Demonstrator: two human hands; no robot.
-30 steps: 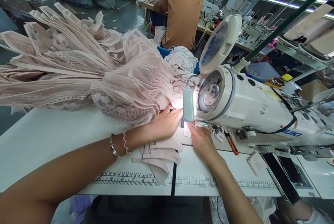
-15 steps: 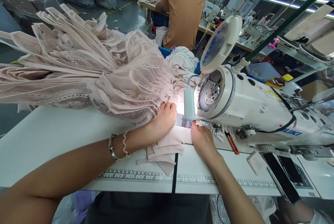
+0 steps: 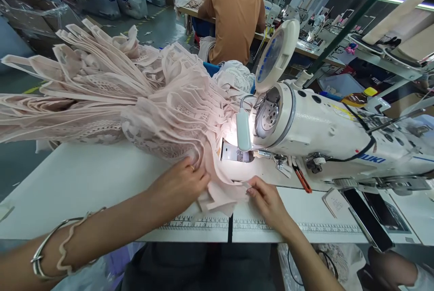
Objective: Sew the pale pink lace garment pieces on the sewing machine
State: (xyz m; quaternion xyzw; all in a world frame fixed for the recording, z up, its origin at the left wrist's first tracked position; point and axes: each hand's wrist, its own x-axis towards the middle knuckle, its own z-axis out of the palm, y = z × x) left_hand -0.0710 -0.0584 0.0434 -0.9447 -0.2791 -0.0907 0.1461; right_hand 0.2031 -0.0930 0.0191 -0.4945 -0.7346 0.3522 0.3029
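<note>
A large bunch of pale pink lace garment pieces [image 3: 176, 105] lies across the left of the sewing table. My left hand [image 3: 185, 181], slightly blurred, has its fingers closed on the lower edge of the bunch. To its right, my right hand [image 3: 269, 203] pinches the corner of a pale pink fabric strip [image 3: 222, 194] between thumb and fingers. That strip hangs in folds over the table edge ruler. Just behind the hands is the white sewing machine [image 3: 305, 124], its needle area lit and partly hidden by a small pale green lamp [image 3: 243, 129].
Orange-handled snips [image 3: 301, 178], a small notepad [image 3: 334, 203] and a phone [image 3: 368, 218] lie right of my right hand. A round magnifier-like cover [image 3: 277, 56] stands above the machine head. A person in a brown shirt [image 3: 235, 15] sits ahead; plastic bins [image 3: 101, 2] stand far left.
Both hands have drawn back from the needle area toward me, the left also leftward. The fabric strip has come out with them, baring the metal plate beside the needle.
</note>
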